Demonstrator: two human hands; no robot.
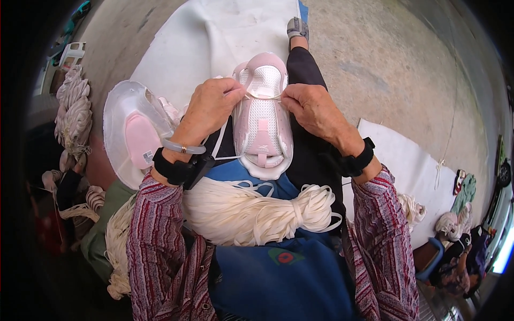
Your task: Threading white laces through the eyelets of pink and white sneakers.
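A pink and white shoe upper with a mesh middle rests between my legs, its heel loop toward me. A white shoelace runs across its front, pulled out to both sides. On the left side of the shoe, my left hand is closed, pinching the lace. From the right, my right hand pinches the other end at the shoe's edge. A loose length of lace hangs below my left hand. Across my lap lies a thick bundle of cream laces, over a blue apron.
Left of the shoe is a translucent shell-like piece with a pink pad inside. More lace bundles hang at the far left. White sheets lie on the concrete floor. Another person sits at the far right.
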